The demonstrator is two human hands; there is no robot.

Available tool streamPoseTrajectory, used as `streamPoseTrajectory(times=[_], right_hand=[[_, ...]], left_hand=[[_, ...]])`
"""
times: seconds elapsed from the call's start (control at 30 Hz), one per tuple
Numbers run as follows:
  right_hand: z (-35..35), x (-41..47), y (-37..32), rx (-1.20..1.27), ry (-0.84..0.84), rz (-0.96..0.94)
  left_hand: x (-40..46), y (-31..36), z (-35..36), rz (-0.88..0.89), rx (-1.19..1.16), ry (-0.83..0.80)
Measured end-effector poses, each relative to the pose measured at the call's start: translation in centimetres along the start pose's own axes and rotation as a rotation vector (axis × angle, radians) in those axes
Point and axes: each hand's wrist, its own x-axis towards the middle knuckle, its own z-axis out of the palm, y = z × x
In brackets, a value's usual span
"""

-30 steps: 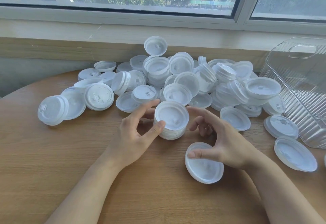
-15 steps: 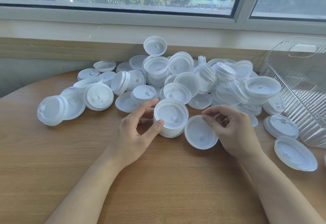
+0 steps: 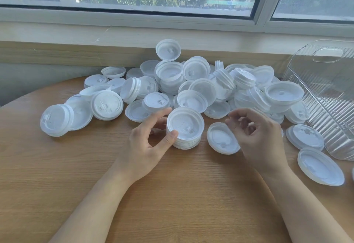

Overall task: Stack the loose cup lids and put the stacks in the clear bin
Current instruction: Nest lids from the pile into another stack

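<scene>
A short stack of white cup lids (image 3: 185, 127) stands upside down on the wooden table (image 3: 172, 195). My left hand (image 3: 151, 141) grips that stack from the left, thumb in front and fingers behind. Just right of the stack, a single loose lid (image 3: 220, 140) is tilted on edge, and my right hand (image 3: 254, 135) pinches its upper right rim with curled fingers. A big heap of loose lids (image 3: 201, 89) lies behind both hands. The clear ribbed bin (image 3: 325, 89) stands at the right edge, and I see no lids in it.
More lids lie singly near the bin (image 3: 304, 137) and at the front right (image 3: 319, 166). A small stack lies on its side at the left (image 3: 55, 120). A window sill and wall (image 3: 115, 37) run behind the heap.
My right hand picked the single lid up from the near table and brought it up beside the stack's right side. My left hand stayed on the stack.
</scene>
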Motion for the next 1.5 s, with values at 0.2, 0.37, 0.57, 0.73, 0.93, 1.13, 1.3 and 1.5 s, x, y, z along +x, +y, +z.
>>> streamPoseTrajectory(times=[0.2, 0.37, 0.57, 0.73, 0.93, 1.13, 1.3, 1.5], right_hand=[[-0.4, -0.4, 0.4, -0.162, -0.441, -0.187], [0.1, -0.5, 0.3, -0.177, -0.407, -0.226], [0.2, -0.5, 0.3, -0.094, -0.371, -0.167], [0.2, -0.6, 0.2, -0.074, -0.334, -0.156], [0.2, -0.4, -0.2, -0.085, -0.113, -0.209], [0.0, -0.4, -0.6, -0.077, 0.014, -0.277], [1.1, -1.2, -1.7, -0.045, 0.062, -0.398], [3.0, -1.8, -2.6, 0.009, -0.079, -0.536]], left_hand=[[0.0, 0.0, 0.0, 0.001, -0.005, -0.002], [0.1, -0.2, 0.0, -0.003, -0.001, -0.009], [0.1, -0.2, 0.0, 0.001, 0.006, -0.012], [0.1, -0.3, 0.0, 0.000, 0.010, -0.013], [0.1, -0.4, 0.0, -0.006, 0.012, -0.018], [0.1, -0.2, 0.0, 0.004, 0.005, -0.014], [0.0, 0.1, 0.1, 0.006, 0.005, -0.033], [-0.1, 0.1, 0.0, 0.031, 0.018, -0.052]])
